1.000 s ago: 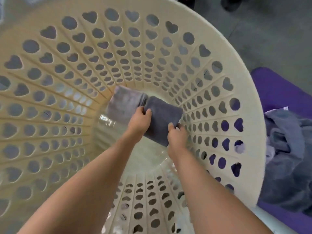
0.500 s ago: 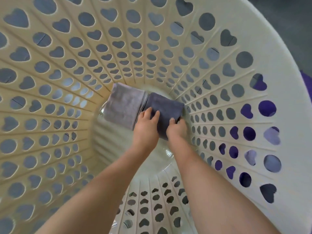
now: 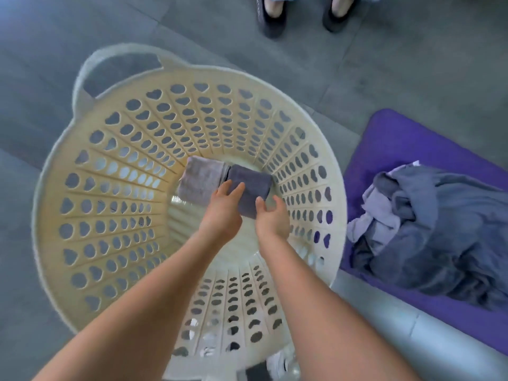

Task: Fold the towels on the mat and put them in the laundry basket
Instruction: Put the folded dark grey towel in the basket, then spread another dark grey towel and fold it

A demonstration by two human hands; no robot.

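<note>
View: looking down from head height along two bare forearms into a laundry basket.

Floor [image 3: 384, 64]: large matte grey tiles with thin seams. It fills the room as far as can be seen, and everything here stands on it.

Laundry basket [image 3: 110, 188]: round, cream plastic, wide at the rim and narrowing to a smooth solid bottom. Its walls are pierced with rows of heart-shaped and round holes. One looped handle [image 3: 121, 64] sits at the far left of the rim.

Folded towels: two lie side by side and touching at the far edge of the basket's bottom. The lighter grey towel [image 3: 199, 180] is on the left, the darker grey towel [image 3: 251, 185] on the right.

Left hand [image 3: 224, 207]: inside the basket, fingers straight and spread, tips over the near left edge of the darker grey towel. It grasps nothing; whether the tips touch the cloth cannot be told.

Right hand [image 3: 270, 218]: inside the basket just beside the darker towel's near right corner. Fingers relaxed, thumb apart, holding nothing.

Mat [image 3: 398, 138]: purple, flat on the floor just to the right of the basket.

Heap of towels [image 3: 428, 229]: unfolded grey and pale lilac cloth, crumpled on the mat.

Slippers [image 3: 272, 17]: a second person's feet in dark slippers at the far edge, beyond the basket.

Pale grey rounded object [image 3: 412, 339]: near right, along the mat's near edge; what it is cannot be told.
</note>
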